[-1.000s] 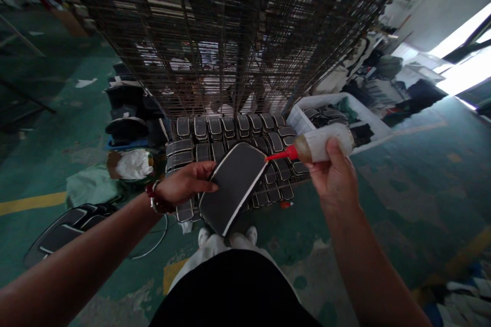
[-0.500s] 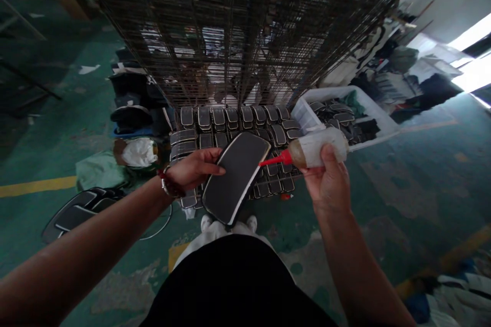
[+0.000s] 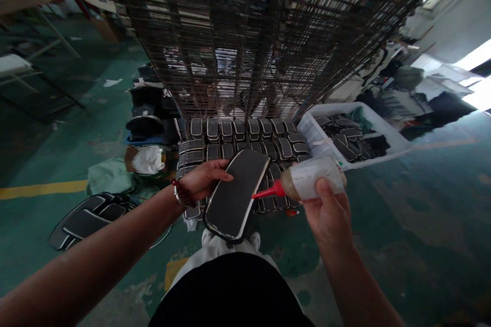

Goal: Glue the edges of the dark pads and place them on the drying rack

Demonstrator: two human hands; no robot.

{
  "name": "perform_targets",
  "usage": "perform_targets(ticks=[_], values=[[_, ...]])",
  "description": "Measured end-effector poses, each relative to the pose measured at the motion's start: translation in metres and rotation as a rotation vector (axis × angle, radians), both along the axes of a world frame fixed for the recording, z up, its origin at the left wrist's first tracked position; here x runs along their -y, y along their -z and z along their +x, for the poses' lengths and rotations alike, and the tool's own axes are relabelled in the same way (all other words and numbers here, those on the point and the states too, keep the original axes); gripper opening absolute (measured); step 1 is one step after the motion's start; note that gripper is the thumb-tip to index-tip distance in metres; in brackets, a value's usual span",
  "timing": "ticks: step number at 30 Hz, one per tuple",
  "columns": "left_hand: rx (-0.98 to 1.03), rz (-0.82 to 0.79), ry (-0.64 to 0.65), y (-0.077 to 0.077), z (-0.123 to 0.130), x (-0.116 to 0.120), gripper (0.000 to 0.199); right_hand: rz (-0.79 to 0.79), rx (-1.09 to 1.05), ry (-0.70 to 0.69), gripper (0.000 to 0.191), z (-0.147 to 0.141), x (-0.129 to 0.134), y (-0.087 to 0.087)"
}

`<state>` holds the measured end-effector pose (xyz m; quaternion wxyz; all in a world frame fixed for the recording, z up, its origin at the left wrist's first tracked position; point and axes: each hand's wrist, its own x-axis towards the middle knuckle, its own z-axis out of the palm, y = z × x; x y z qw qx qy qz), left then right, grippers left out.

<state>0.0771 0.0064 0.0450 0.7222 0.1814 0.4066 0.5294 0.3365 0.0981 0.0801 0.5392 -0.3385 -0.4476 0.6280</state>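
Nearest now, the black top (image 3: 230, 291), white shoes (image 3: 254, 239) peeping out past it, and above them the dark panel (image 3: 233, 202) held in the air, broad face up, long axis running away from the body with a lean to the right, far end toward the wire rack (image 3: 230, 46). The left hand (image 3: 204, 180) pinches its left edge, thumb on top, fingers partly hidden; the right hand (image 3: 329, 209) wraps round the squeeze bottle (image 3: 310, 179), lying crosswise, red nozzle (image 3: 269, 191) aimed left at the panel's pale right edge (touching or not, hard to call). Over on the left, loose panels (image 3: 90, 219) heaped on the floor; straight ahead, rows of similar panels (image 3: 211, 129), partly blocked from sight by panel and bottle; white crate (image 3: 309, 135) to their right, black stack (image 3: 143, 125) to their left, and that rack towering behind
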Motion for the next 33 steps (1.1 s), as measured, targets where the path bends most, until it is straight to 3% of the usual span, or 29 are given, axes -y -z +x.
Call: perform_targets(ticks=[7,15,24,27,29,33], values=[[0.005,-0.061,-0.073,0.001,0.002,0.0,0.035,0.107,-0.004,-0.067,0.042,0.001,0.013,-0.003],[0.042,-0.099,-0.168,0.008,-0.005,-0.001,0.025,0.082,-0.027,-0.119,0.043,0.003,0.024,0.004],[0.139,-0.241,-0.256,0.012,-0.011,-0.001,0.027,0.058,-0.041,-0.099,0.041,0.001,0.028,0.008],[0.171,-0.294,-0.33,0.013,-0.012,-0.002,0.023,-0.025,-0.058,-0.063,0.042,-0.004,0.032,0.013],[0.171,-0.315,-0.414,0.014,-0.009,-0.002,0.019,-0.169,-0.085,-0.054,0.035,-0.009,0.034,0.019],[0.163,-0.29,-0.574,0.015,0.006,-0.001,0.02,-0.492,-0.194,-0.179,0.027,-0.022,0.022,0.026]])
